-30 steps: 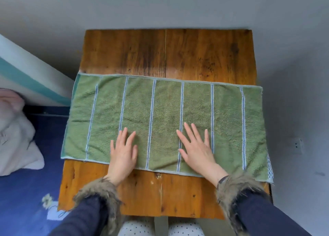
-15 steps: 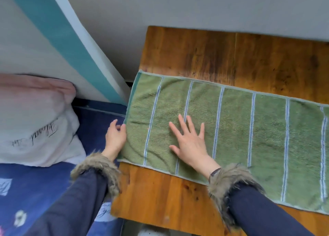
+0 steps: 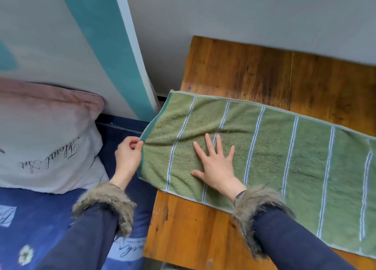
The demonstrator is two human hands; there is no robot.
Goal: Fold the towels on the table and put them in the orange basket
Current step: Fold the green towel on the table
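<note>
The green towel [image 3: 264, 157] lies spread flat on the wooden table [image 3: 254, 70] — the left hand [image 3: 128, 157], off the cloth a moment ago, now pinches its short end while the right hand [image 3: 215, 166] presses open-fingered — first fold apparently beginning, basket unseen.

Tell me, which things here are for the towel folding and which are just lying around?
For the job: green striped towel, left hand pinching its edge, right hand flat on it, wooden table.
Just lying about: pillow, blue bedsheet.
</note>
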